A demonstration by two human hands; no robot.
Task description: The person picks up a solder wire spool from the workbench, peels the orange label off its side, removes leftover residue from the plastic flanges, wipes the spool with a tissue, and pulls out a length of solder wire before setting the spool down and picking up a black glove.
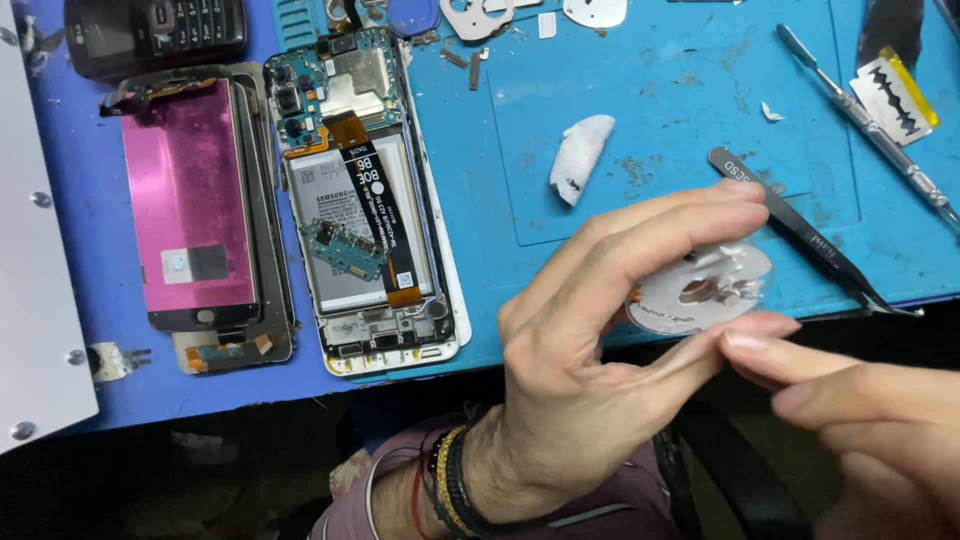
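The left hand [590,370] holds a thin, round metal disc [700,290] over the front edge of the worktop [660,80]; its grip is closed on the disc rim, thumb below and fingers above. The right hand [870,420] touches the disc from the right side; I cannot tell if its grip pinches it. The disc looks shiny, with white residue and a hole. The step seems to be cleaning or peeling the disc, which asks a fine pull. Black tweezers [810,240] lie just behind. An opened phone [365,200] lies at the left.
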